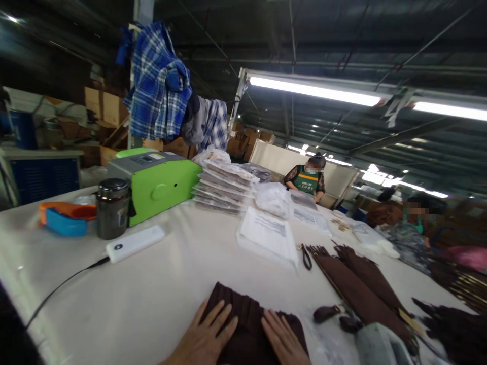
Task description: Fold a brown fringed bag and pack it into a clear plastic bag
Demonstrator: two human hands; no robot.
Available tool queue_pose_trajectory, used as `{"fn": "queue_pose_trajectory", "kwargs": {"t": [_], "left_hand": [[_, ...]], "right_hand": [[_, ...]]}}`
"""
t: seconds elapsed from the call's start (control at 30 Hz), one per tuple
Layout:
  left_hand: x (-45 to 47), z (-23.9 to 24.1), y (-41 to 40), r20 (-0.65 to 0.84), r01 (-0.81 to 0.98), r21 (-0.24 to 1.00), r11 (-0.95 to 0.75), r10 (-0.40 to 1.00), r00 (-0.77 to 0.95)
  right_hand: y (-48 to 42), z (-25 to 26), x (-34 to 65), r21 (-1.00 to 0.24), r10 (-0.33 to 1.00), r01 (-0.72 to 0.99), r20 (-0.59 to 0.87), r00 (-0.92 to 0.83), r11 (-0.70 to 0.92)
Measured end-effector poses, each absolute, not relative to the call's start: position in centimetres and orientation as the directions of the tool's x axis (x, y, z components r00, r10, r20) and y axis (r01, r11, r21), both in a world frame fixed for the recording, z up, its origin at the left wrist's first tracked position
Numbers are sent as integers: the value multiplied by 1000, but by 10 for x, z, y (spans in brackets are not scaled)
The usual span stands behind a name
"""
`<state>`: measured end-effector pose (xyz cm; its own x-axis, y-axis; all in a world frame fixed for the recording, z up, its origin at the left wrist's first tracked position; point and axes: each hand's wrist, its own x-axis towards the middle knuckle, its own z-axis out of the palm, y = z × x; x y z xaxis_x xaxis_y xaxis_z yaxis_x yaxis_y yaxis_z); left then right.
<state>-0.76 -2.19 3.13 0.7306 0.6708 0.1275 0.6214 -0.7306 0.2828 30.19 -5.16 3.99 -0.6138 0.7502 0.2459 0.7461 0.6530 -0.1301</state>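
A folded dark brown pleated garment [249,317] lies on the white table [160,289] at the bottom centre. My left hand [207,337] rests flat on its left side, fingers stretched out and apart. On its right side my right hand [283,339] presses flat too, fingers extended. Neither hand holds anything.
More dark brown pleated pieces [361,284] lie to the right, with small scissors [305,256] and clear plastic bags [268,233] beyond. A green machine [155,182], a dark flask [112,208], a white power bank [135,242] and stacked bagged garments [224,187] stand at the left. Two people work at the far right.
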Motion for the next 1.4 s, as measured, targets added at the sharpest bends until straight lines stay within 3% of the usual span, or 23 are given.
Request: {"fn": "queue_pose_trajectory", "kwargs": {"t": [0.13,0.37,0.7,0.83,1.0,1.1,1.23,1.33,1.4], "left_hand": [[-19,60,-40,133,584,358,-729,659,740],[-24,92,-4,121,758,363,-542,834,538],[29,91,23,21,649,341,-680,695,719],[16,75,9,71,600,327,-730,652,755],[-10,55,-6,224,511,254,-821,564,795],[-5,63,1,294,490,250,-835,548,783],[36,83,24,197,574,294,-764,636,746],[64,89,27,34,587,370,-720,642,766],[71,89,18,-53,567,402,-719,600,798]], "right_hand": [[-65,56,309,-156,785,781,283,-551,605],[-96,55,300,-109,751,765,321,-577,634],[-66,111,244,-332,900,839,90,-426,430],[-56,98,239,-359,852,781,86,-517,511],[-64,48,240,-224,733,698,207,-648,680],[-74,50,243,-219,720,686,240,-651,693],[-76,100,261,-316,873,813,180,-454,488],[-66,132,285,-293,971,927,125,-204,232],[-61,141,300,-247,987,957,86,-133,151]]}}
